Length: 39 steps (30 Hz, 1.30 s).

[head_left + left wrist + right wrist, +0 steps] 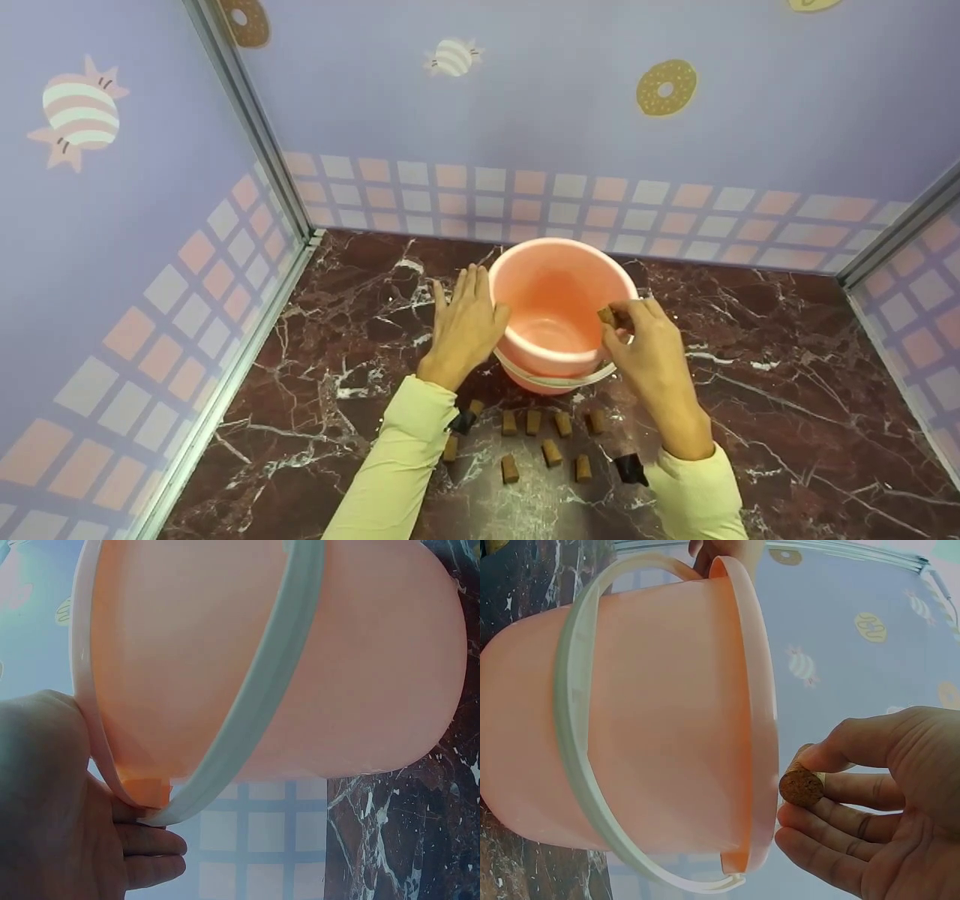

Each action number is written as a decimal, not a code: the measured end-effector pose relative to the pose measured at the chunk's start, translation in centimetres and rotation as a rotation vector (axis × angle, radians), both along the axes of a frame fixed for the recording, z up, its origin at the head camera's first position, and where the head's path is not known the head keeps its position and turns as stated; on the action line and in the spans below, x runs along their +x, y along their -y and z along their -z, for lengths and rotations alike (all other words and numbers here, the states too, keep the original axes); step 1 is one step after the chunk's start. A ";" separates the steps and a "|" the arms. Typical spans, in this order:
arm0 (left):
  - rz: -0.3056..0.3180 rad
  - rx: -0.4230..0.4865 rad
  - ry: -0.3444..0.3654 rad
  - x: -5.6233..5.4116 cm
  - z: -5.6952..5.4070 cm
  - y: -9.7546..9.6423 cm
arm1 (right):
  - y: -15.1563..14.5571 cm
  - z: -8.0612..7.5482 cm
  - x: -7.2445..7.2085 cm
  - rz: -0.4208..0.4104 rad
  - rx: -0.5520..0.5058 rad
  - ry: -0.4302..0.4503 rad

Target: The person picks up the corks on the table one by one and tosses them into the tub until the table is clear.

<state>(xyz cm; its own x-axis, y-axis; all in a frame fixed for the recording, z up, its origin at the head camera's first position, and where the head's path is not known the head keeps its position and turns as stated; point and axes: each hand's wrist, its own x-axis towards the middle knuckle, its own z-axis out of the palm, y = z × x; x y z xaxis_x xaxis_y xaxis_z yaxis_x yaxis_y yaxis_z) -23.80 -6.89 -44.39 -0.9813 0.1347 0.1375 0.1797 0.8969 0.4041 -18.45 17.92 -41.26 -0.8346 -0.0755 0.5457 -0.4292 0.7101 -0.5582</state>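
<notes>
A peach-pink plastic bucket (pixel 551 367) stands upright on the dark marble-patterned surface, its pale handle (pixel 262 682) lowered against the near side. My left hand (pixel 466 322) holds the bucket's left rim, the thumb over the edge and the fingers outside by the handle joint. Between the thumb and fingers of my right hand (pixel 649 345) is a small brown cork (pixel 802 786), pinched at the right rim. In the right wrist view the cork's round end faces the camera, just outside the lip. Several more corks (pixel 552 453) lie in loose rows in front of the bucket.
Purple printed panels (pixel 555 97) rise behind and on both sides, joined by metal corner strips (pixel 259 127). Marble surface (pixel 750 450) extends left and right of the bucket. Black straps (pixel 630 469) hang by the light yellow sleeves (pixel 394 465).
</notes>
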 end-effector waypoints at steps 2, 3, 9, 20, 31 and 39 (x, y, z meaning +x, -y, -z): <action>0.000 0.000 -0.002 0.0 0.0 0.0 | 0.0 0.1 0.0 -0.003 -0.005 -0.004; 0.000 0.002 -0.004 0.0 0.0 0.0 | 0.0 0.1 -0.1 -0.003 -0.007 -0.005; -0.003 0.006 -0.003 0.0 0.0 0.0 | 0.2 0.1 -0.1 -0.006 0.002 0.026; -0.006 0.024 -0.003 0.1 -0.1 -0.1 | 0.1 -0.1 0.0 -0.018 -0.010 0.047; -0.007 0.021 0.018 0.0 0.0 -0.1 | -0.3 0.0 0.4 -0.002 0.003 0.042; -0.010 0.015 0.009 0.0 0.0 -0.1 | -0.5 0.1 0.8 0.019 0.021 0.022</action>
